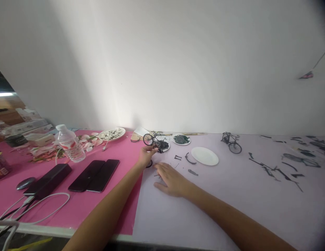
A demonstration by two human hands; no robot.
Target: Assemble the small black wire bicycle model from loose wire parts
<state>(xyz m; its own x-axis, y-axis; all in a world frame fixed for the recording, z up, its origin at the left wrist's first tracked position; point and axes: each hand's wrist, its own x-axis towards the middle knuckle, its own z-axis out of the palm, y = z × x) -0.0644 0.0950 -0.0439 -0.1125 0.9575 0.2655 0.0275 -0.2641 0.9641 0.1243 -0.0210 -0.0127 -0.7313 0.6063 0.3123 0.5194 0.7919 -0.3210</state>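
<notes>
My left hand (147,155) pinches a small black model bicycle (149,139), one spoked wheel of it raised at the left. Just right of it, my right hand (167,177) is low over the pale tabletop, fingers apart, near a thin dark piece. A black ring (149,164) lies between the two hands. Behind the model, a small white plate (167,149) carries dark parts, partly hidden. Small dark parts lie right of my hands, among them a curved strip (190,159) and a grey flat piece (193,172).
A white plate (205,156) and another model bicycle (231,143) stand right of centre. Dark parts (276,167) spread across the right. On the pink cover (110,205) are two phones (93,176), a water bottle (70,144), a black box (48,179) and cables.
</notes>
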